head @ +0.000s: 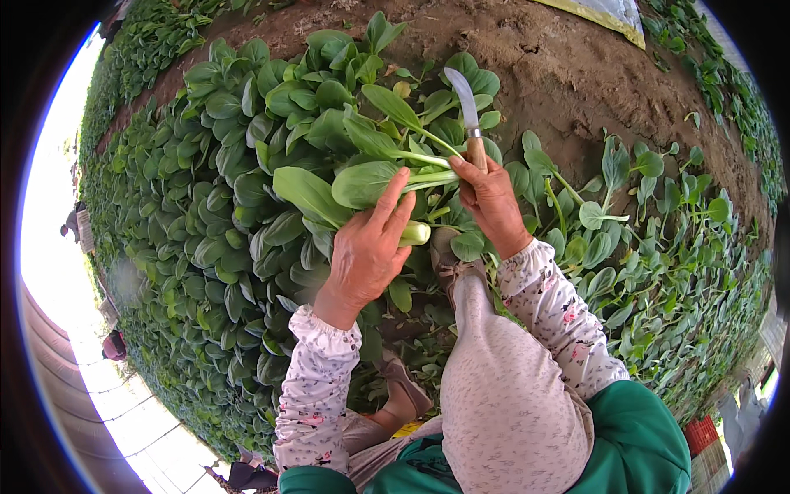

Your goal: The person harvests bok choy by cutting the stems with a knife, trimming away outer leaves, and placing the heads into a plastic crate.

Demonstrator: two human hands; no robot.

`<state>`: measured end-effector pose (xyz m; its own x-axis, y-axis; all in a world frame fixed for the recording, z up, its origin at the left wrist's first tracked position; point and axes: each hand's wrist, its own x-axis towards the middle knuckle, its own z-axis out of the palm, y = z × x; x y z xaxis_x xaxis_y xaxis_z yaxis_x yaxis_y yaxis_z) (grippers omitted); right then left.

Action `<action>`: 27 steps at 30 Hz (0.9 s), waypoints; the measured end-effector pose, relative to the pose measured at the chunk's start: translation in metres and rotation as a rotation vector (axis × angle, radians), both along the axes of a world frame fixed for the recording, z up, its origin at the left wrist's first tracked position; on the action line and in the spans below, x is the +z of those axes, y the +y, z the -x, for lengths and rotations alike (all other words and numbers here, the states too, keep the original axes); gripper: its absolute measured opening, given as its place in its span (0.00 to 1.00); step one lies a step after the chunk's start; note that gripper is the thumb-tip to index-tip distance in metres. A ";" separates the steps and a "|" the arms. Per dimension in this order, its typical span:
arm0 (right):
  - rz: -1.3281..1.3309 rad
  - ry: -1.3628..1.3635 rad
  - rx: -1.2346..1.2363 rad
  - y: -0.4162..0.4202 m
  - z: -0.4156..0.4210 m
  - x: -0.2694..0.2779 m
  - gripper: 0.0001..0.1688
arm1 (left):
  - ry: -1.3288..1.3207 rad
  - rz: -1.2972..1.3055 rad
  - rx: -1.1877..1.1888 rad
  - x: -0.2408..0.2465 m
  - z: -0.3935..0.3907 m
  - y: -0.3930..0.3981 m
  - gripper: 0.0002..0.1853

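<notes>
My left hand holds a cut bok choy, its pale base poking out past the fingers and its broad leaves fanning to the upper left. Two left fingers lie against the leaf stalks. My right hand grips the wooden handle of a knife whose curved blade points up and away. Thumb and fingers of that hand also pinch the ends of several detached leaf stalks. Whether these stalks are fully separate from the plant in my left hand is hard to tell.
Dense standing bok choy fills the left side. Loose cut leaves litter the ground to the right. Bare brown soil stretches ahead, with a plastic sheet at the top. My shoe is just below the hands; a red crate sits lower right.
</notes>
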<state>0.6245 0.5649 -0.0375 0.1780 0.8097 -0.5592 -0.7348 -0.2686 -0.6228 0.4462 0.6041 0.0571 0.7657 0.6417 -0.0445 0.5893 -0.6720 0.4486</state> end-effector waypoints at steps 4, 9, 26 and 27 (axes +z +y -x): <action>0.054 -0.199 0.168 -0.035 -0.005 0.024 0.14 | 0.011 -0.168 -0.091 0.015 -0.026 -0.030 0.40; 0.091 0.021 0.223 -0.070 0.001 0.022 0.18 | 0.205 0.136 0.010 -0.004 -0.039 -0.046 0.42; 0.117 -0.966 0.657 0.010 0.039 -0.062 0.30 | 0.488 0.018 0.267 -0.076 0.065 0.035 0.23; 0.112 -0.963 0.683 0.013 0.040 -0.064 0.30 | 0.474 0.008 0.269 -0.077 0.065 0.035 0.24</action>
